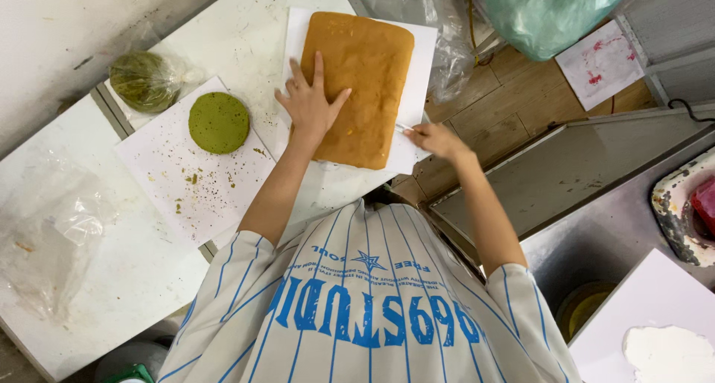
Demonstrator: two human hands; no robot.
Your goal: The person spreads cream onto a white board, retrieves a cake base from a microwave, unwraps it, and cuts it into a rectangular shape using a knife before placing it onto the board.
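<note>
A brown rectangular sponge sheet [365, 63] lies on white paper [421, 55] on the white table [112, 279]. My left hand [309, 104] presses flat on the sponge's left part, fingers spread. My right hand [436, 139] is at the sponge's right edge near its front corner, closed on a thin knife [403, 128] whose tip meets the side of the sponge. A round green sponge disc [218, 122] sits on a second white paper [194, 182] strewn with crumbs, left of my left arm.
A plastic bag with more green sponge [145, 79] lies at the back left and an empty clear bag [52, 219] at the left. Right of the table are a steel counter [588, 182], a stained bowl [674, 208] and a white board with white cream [666, 353].
</note>
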